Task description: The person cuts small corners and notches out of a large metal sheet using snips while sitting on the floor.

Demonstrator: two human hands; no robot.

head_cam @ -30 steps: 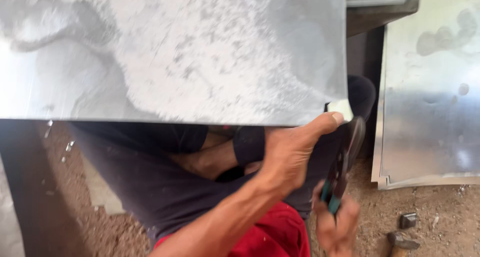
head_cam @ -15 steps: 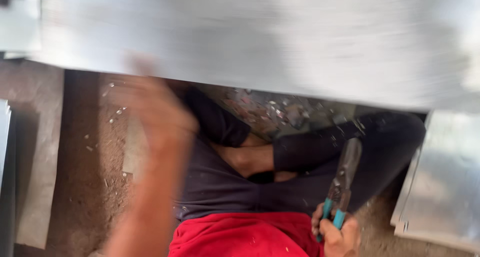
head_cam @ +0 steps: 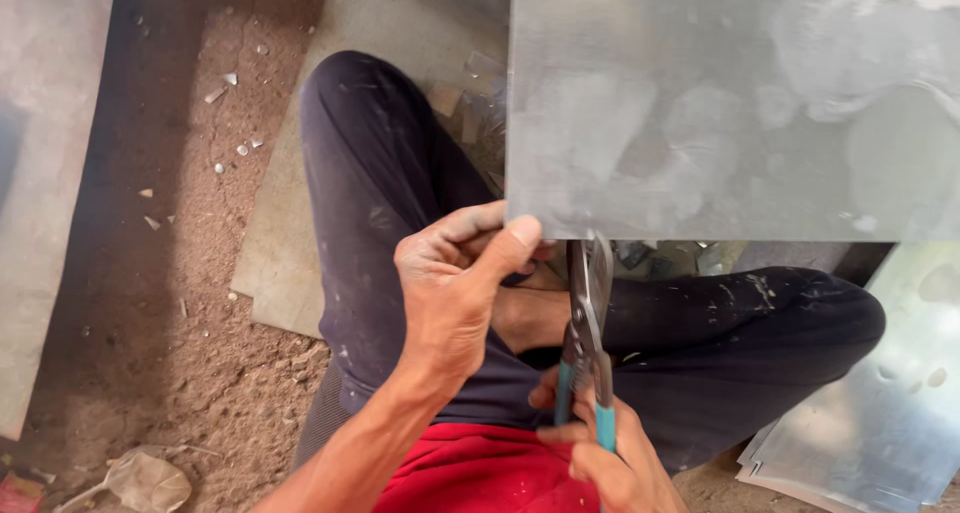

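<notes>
A: Where was the metal sheet [head_cam: 735,103]?
B: At one o'clock, its corner pinched by the left hand [head_cam: 455,283].
A: The right hand [head_cam: 600,463]?
B: At five o'clock, clenched around blue-handled snips [head_cam: 587,323] meeting the sheet's edge.

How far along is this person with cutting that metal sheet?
Barely begun, it seems. The left hand pinches the near corner of the metal sheet, and the right hand has the snips set at its lower edge. No cut line shows in the sheet yet, so nearly all the cutting looks left. Small offcuts on the dirt suggest earlier trimming.
</notes>
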